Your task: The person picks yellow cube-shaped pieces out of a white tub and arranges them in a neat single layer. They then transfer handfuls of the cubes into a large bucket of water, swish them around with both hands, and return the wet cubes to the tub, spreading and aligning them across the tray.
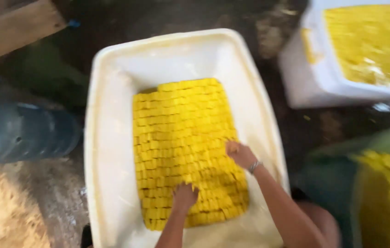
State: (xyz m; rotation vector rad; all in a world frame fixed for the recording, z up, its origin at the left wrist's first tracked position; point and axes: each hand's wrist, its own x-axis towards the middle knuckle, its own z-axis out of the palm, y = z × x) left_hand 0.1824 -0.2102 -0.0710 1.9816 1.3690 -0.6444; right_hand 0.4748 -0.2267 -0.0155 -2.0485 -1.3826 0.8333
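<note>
Pressing down with left hand (184,197) and right hand (240,154), fingers (231,148) spread flat, gripping nothing, on yellow cubes (181,138) lying packed directly beneath them inside white tub (107,138).

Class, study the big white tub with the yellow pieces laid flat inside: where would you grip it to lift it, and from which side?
Grip the white tub by its broad rolled rim, one hand on each long side, reaching from outside. The rim is wide and bare; the yellow pieces fill only the floor, where the left hand and right hand rest.

Two white tubs (112,92) (310,78), two hands (184,197) (241,154), perhaps one blue barrel (20,133).
</note>
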